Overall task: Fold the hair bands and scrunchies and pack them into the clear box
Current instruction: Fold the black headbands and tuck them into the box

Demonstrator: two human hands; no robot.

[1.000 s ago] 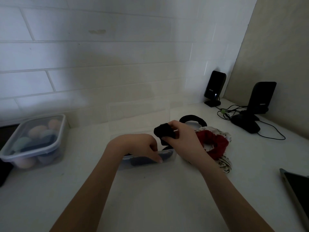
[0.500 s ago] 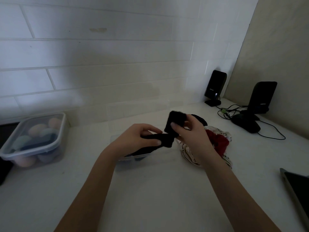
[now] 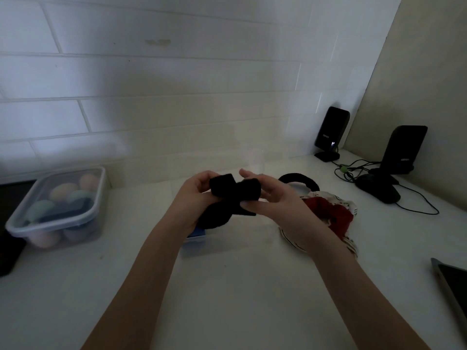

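Black hair band [image 3: 233, 198], soft, fuzzy, thick, held above clear box [image 3: 222, 242], pinched at each end: left hand [image 3: 194, 198] curled round one loop, right hand [image 3: 275, 198] clamped thumb and forefinger, other fingers spread. Risk: springy fabric unrolling if pinch loosens; thin see-through box walls easy to misjudge. Red scrunchie [image 3: 333, 213], ruffled, waiting just right.

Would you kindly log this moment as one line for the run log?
phase: folding | left hand + right hand: both grip soft black hair band | location: above clear plastic box | unpacked: red scrunchie
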